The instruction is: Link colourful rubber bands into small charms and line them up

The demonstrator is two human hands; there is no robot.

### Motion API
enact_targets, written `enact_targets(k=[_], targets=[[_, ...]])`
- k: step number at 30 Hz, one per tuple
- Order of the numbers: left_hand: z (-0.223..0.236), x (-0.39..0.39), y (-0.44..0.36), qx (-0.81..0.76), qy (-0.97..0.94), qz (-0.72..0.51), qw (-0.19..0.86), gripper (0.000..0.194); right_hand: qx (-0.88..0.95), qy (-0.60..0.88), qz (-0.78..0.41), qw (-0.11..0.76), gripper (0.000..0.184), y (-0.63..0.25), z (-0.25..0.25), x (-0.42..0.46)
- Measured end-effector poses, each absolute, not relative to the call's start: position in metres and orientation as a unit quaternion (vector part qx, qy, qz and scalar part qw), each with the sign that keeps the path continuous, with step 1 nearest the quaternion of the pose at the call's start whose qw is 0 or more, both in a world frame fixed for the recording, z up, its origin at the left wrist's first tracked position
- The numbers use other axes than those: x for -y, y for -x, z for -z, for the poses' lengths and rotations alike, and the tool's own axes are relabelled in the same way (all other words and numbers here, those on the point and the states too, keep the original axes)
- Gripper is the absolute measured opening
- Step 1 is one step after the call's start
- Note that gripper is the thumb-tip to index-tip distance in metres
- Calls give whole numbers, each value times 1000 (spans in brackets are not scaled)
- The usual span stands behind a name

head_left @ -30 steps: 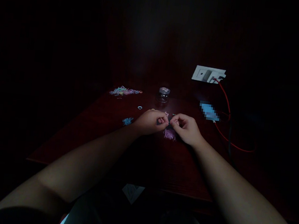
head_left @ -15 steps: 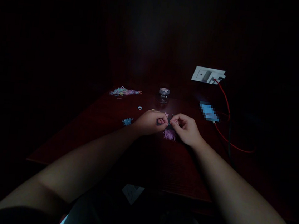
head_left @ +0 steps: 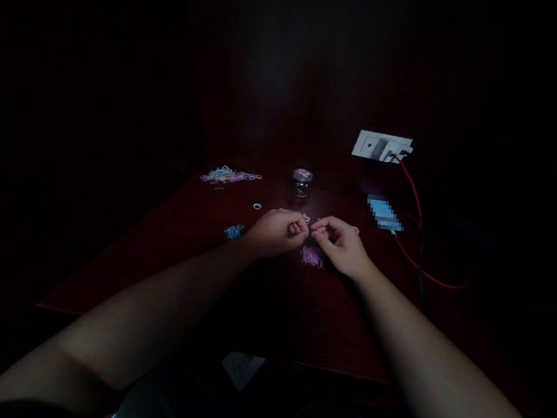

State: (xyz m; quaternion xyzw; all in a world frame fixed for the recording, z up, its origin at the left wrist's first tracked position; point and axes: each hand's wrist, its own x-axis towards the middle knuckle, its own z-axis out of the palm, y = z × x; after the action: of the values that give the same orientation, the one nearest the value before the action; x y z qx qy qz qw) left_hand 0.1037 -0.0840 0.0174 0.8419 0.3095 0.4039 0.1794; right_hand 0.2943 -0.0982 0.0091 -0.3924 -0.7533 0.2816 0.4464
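Observation:
My left hand [head_left: 276, 232] and my right hand [head_left: 339, 243] meet over the middle of a dark red wooden table [head_left: 191, 273]. Both are curled into pinches, fingertips nearly touching, on something tiny I cannot make out in the dim light. A small pile of pink-purple rubber bands [head_left: 312, 257] lies on the table just under and between the hands. A blue clump of bands [head_left: 233, 232] sits left of my left hand, and a single small ring [head_left: 257, 206] lies beyond it.
A heap of pastel bands [head_left: 226, 175] lies at the far left of the table. A small clear jar [head_left: 302, 180] stands behind the hands. A white wall socket [head_left: 381, 147] feeds a red cable [head_left: 414, 251] to a blurred blue device [head_left: 383, 212]. The table's near edge is below.
The whole view has slid slightly down and left as my head moved. My hands stay pinched together in the same spot, the right fingers shifted a little.

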Motion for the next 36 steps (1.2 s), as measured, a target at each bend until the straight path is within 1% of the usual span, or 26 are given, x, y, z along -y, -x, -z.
enact_targets(k=[15,22,27,36], targets=[[-18,84,-103,-313,-846,-400,160,6,772,396,-241,435,13,-295,-10,99],[-16,82,-102,-313,-844,-403,165,7,779,384,-265,419,14,-293,-11,101],[-16,83,-102,-313,-842,-406,171,7,778,390,-262,417,14,-293,-11,101],[-16,83,-103,-316,-836,-412,180,7,769,387,-294,415,16,-291,-13,101]])
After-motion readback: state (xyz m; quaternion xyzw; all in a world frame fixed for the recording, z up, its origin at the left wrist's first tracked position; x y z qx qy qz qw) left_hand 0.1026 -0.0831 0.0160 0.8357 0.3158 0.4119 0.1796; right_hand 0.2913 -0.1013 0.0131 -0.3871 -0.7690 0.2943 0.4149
